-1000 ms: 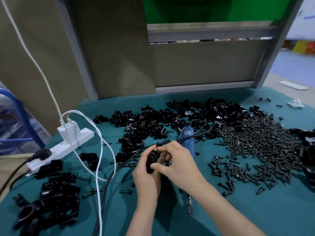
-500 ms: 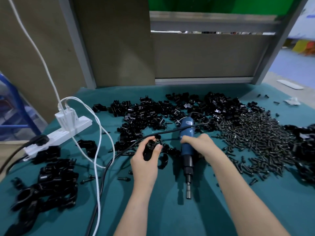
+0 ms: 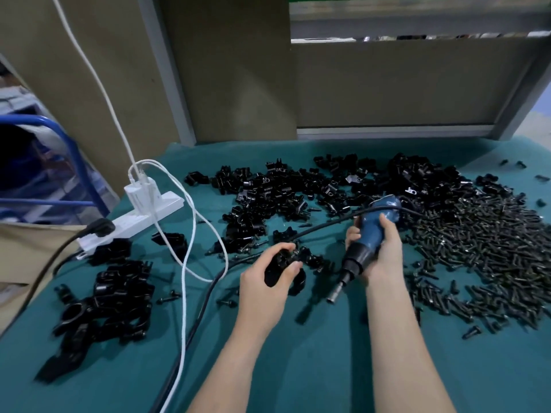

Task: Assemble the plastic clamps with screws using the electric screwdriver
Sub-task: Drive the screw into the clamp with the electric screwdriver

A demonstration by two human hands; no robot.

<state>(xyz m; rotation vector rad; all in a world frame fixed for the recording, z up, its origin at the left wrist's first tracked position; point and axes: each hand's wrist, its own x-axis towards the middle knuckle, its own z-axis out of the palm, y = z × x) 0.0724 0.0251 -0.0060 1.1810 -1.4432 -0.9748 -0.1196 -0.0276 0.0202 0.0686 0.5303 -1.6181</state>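
My left hand point(image 3: 265, 289) grips a black plastic clamp point(image 3: 281, 265) just above the teal table cover, near the table's middle. My right hand point(image 3: 380, 248) is wrapped around the blue electric screwdriver point(image 3: 371, 234), lifted off the table and tilted so its metal bit point(image 3: 335, 293) points down and left, a short way right of the clamp. A wide heap of black screws point(image 3: 483, 242) spreads to the right. Loose black clamp parts point(image 3: 298, 192) are piled behind the hands.
A white power strip point(image 3: 134, 225) with plugs and white cables point(image 3: 190, 248) lies at the left. The screwdriver's black cord point(image 3: 202, 311) runs toward me. Clamps stacked together point(image 3: 104, 305) lie at the near left. Brown panels stand behind the teal cover point(image 3: 298, 368).
My right hand left the clamp, took hold of the blue screwdriver lying on the table and raised it, tilting its bit toward the clamp. My left hand kept its grip on the clamp.
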